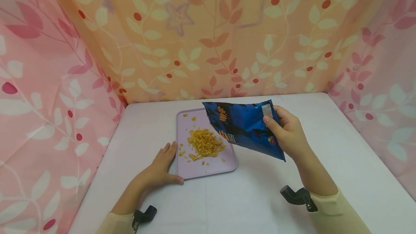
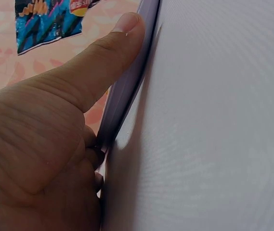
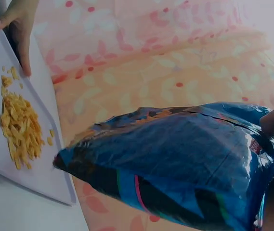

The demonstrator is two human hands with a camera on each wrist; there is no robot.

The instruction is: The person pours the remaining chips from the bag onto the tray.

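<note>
A blue snack bag (image 1: 243, 125) is gripped at its right end by my right hand (image 1: 290, 133), thumb on the near face and fingers behind. Its other end tilts over the right part of a pale purple tray (image 1: 224, 167). On the tray lies a heap of yellow chip pieces (image 1: 204, 143), with crumbs scattered around it. My left hand (image 1: 160, 167) rests at the tray's left side, fingers straight along the edge and thumb at the near left corner. In the left wrist view the thumb (image 2: 112, 50) touches the tray's side wall.
A white cloth (image 1: 260, 198) covers the table. Patterned orange (image 1: 214, 46) and pink curtains (image 1: 48, 100) stand behind and at both sides. A small black camera mount (image 1: 297, 196) sits on each wrist, over pale yellow sleeves.
</note>
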